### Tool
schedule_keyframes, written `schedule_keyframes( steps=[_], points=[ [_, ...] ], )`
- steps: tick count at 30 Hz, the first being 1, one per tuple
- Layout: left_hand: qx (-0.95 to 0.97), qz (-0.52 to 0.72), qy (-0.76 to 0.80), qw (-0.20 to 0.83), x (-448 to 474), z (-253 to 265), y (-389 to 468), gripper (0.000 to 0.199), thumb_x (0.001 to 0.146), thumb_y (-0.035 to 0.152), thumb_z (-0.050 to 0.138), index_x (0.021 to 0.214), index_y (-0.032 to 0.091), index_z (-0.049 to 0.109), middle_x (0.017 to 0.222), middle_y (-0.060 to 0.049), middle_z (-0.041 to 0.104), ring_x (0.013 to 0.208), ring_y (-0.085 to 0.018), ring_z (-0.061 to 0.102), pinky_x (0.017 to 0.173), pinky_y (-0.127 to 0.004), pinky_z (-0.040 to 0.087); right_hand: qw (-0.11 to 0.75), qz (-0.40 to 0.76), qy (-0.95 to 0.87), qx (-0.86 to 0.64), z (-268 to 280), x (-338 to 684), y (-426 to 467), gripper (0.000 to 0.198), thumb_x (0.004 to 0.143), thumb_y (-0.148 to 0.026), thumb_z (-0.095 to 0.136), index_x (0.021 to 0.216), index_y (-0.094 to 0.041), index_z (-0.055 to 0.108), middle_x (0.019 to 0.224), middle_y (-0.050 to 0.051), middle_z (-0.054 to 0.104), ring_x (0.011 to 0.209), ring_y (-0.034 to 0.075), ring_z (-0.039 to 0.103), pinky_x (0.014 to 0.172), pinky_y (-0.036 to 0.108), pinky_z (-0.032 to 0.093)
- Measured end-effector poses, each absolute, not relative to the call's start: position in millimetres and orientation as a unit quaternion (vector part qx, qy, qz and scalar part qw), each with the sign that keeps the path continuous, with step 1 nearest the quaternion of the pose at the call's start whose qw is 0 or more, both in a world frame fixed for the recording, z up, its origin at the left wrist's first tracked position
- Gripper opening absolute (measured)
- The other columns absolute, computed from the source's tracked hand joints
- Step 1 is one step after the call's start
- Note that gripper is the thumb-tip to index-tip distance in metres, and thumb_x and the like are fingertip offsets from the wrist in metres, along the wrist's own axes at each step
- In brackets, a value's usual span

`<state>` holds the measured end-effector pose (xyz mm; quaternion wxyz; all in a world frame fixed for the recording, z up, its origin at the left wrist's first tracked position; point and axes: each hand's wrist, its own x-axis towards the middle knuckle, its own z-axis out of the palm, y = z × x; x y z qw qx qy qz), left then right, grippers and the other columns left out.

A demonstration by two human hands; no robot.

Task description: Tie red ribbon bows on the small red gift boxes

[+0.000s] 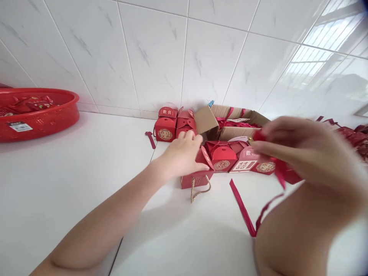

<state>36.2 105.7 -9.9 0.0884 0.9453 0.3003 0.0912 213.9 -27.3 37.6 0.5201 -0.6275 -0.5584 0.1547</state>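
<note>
My left hand (185, 153) is closed over the top of a small red gift box (189, 182), the thumb on its near right side. A twisted tan rope handle (198, 197) hangs from the front of this box. My right hand (299, 149), blurred by motion, is raised at the right with thumb and fingers pinched on a red ribbon (280, 174). A small gold bead or bell (250, 140) shows at the fingertips. Its wrist partly hides a longer red ribbon (243, 209) lying on the white counter.
More red gift boxes (222, 158) stand in a row, with others (166, 128) behind. An open cardboard box (234, 132) holds red ribbons, a blue binder clip (211, 103) at its edge. A red plastic basket (43, 119) sits left; red packets (355, 140) lie right. Behind is a tiled wall (155, 53).
</note>
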Motion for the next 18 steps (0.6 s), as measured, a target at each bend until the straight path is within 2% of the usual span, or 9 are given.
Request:
schedule_keyframes(
  steps=[2, 3, 5, 7, 9, 11, 13, 16, 18],
  points=[
    [0.938, 0.038, 0.318, 0.132, 31, -8, 119, 0.055, 0.073, 0.058, 0.059, 0.112, 0.019, 0.053, 0.107, -0.01, 0.053, 0.097, -0.03, 0.051, 0.071, -0.036, 0.045, 0.399, 0.209, -0.596, -0.665, 31, 214, -5, 0.022, 0.064, -0.041, 0.078, 0.066, -0.023, 0.065, 0.06, -0.001, 0.057, 0.051, 0.013, 0.052, 0.044, 0.026, 0.04],
    [0.935, 0.013, 0.318, 0.155, 29, -7, 124, 0.05, 0.074, 0.058, 0.057, 0.107, 0.02, 0.056, 0.102, -0.009, 0.055, 0.09, -0.028, 0.054, 0.065, -0.033, 0.043, 0.337, 0.236, -0.611, -0.676, 27, 214, 8, 0.025, 0.07, -0.044, 0.072, 0.067, -0.021, 0.065, 0.062, -0.001, 0.057, 0.051, 0.011, 0.05, 0.044, 0.024, 0.038],
    [0.931, -0.023, 0.31, 0.189, 27, -8, 130, 0.041, 0.076, 0.055, 0.053, 0.098, 0.021, 0.061, 0.095, -0.008, 0.057, 0.076, -0.024, 0.057, 0.055, -0.03, 0.038, 0.275, 0.257, -0.62, -0.689, 17, 216, 31, 0.031, 0.073, -0.047, 0.066, 0.061, -0.019, 0.062, 0.059, -0.001, 0.055, 0.047, 0.009, 0.043, 0.043, 0.024, 0.031],
    [0.931, -0.032, 0.304, 0.201, 27, -8, 130, 0.036, 0.077, 0.05, 0.051, 0.097, 0.022, 0.063, 0.092, -0.008, 0.058, 0.069, -0.022, 0.057, 0.051, -0.028, 0.034, 0.233, 0.262, -0.629, -0.694, 9, 217, 46, 0.036, 0.076, -0.047, 0.061, 0.055, -0.018, 0.06, 0.057, 0.0, 0.055, 0.047, 0.009, 0.041, 0.044, 0.025, 0.03],
    [0.931, -0.029, 0.307, 0.197, 28, -8, 129, 0.039, 0.077, 0.048, 0.05, 0.105, 0.024, 0.063, 0.091, -0.007, 0.058, 0.067, -0.021, 0.057, 0.049, -0.028, 0.032, 0.209, 0.266, -0.635, -0.694, 4, 219, 51, 0.028, 0.076, -0.043, 0.06, 0.061, -0.019, 0.063, 0.06, 0.001, 0.059, 0.05, 0.011, 0.046, 0.047, 0.026, 0.033],
    [0.931, -0.028, 0.308, 0.193, 29, -8, 128, 0.042, 0.077, 0.047, 0.051, 0.11, 0.025, 0.062, 0.09, -0.007, 0.056, 0.065, -0.02, 0.056, 0.048, -0.028, 0.032, 0.193, 0.27, -0.632, -0.701, 1, 220, 51, 0.017, 0.073, -0.038, 0.064, 0.078, -0.022, 0.065, 0.064, 0.0, 0.063, 0.054, 0.013, 0.051, 0.049, 0.026, 0.036],
    [0.932, -0.03, 0.309, 0.188, 29, -7, 128, 0.039, 0.076, 0.044, 0.052, 0.107, 0.026, 0.064, 0.091, -0.006, 0.055, 0.062, -0.018, 0.055, 0.047, -0.027, 0.033, 0.184, 0.291, -0.62, -0.705, -1, 222, 50, 0.025, 0.068, -0.035, 0.069, 0.089, -0.024, 0.059, 0.063, -0.002, 0.063, 0.054, 0.014, 0.053, 0.048, 0.025, 0.037],
    [0.933, -0.032, 0.301, 0.194, 29, -7, 129, 0.033, 0.074, 0.039, 0.053, 0.102, 0.027, 0.066, 0.095, -0.006, 0.054, 0.061, -0.017, 0.055, 0.046, -0.027, 0.033, 0.191, 0.401, -0.605, -0.661, -6, 225, 51, 0.031, 0.068, -0.034, 0.071, 0.085, -0.024, 0.047, 0.059, -0.004, 0.061, 0.05, 0.014, 0.053, 0.045, 0.025, 0.038],
    [0.934, -0.034, 0.291, 0.203, 29, -6, 129, 0.036, 0.073, 0.037, 0.053, 0.107, 0.029, 0.065, 0.098, -0.005, 0.055, 0.062, -0.017, 0.055, 0.047, -0.027, 0.034, 0.203, 0.473, -0.601, -0.611, -8, 226, 53, 0.035, 0.069, -0.036, 0.072, 0.083, -0.024, 0.042, 0.059, -0.004, 0.061, 0.046, 0.013, 0.051, 0.043, 0.024, 0.039]
  ],
)
